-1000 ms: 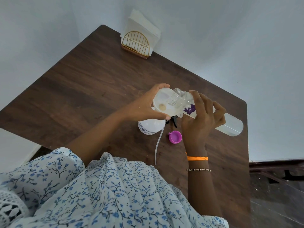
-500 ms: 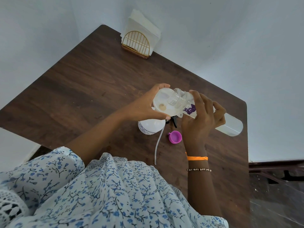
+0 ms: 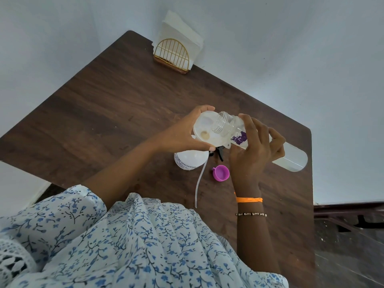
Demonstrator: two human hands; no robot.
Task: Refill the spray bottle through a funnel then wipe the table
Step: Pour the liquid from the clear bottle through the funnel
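Observation:
A white funnel (image 3: pixel 207 129) sits on top of the white spray bottle (image 3: pixel 190 160), which stands on the dark wooden table (image 3: pixel 104 113). My left hand (image 3: pixel 180 132) grips the funnel's rim. My right hand (image 3: pixel 253 150) holds a clear bottle (image 3: pixel 291 161) with a purple label, tipped so its open mouth hangs over the funnel. The bottle's purple cap (image 3: pixel 221 173) lies on the table beside the spray bottle. The black spray head (image 3: pixel 219 151) and its white dip tube (image 3: pixel 199 181) lie on the table below the funnel.
A gold wire napkin holder (image 3: pixel 172 56) with white napkins stands at the table's far corner against the wall. Walls close in the far sides. The table's right edge drops to a dark floor (image 3: pixel 349 246).

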